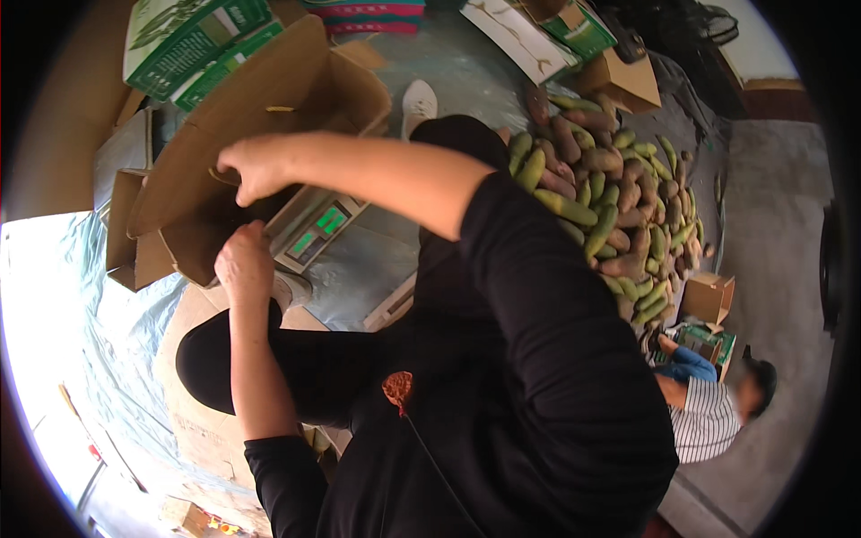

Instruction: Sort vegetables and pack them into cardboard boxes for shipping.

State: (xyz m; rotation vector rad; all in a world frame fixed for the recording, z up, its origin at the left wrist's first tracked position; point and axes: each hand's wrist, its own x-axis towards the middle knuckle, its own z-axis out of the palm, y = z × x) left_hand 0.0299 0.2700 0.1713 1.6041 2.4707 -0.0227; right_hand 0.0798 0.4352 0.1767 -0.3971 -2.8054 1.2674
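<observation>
A large open cardboard box (296, 67) stands at the left, tilted toward me, its inside partly in shadow. My right hand (260, 170) reaches across over the box opening, slightly blurred, with thumb and fingers apart. Beside its fingertips lies a thin yellowish strip I cannot identify. My left hand (244, 264) is closed at the near side of the box; its fingertips are hidden, and so is whatever they may grip. Right next to the box is a weighing scale (309, 240) with lit green displays, partly covered by the box.
A big pile of green and brownish-red elongated tubers or vegetables (619, 197) lies at the right. Green printed cartons (193, 45) stand at the upper left. Another person (713, 412) sits at the lower right beside a small cardboard box (708, 296). Plastic sheeting (117, 296) covers floor at left.
</observation>
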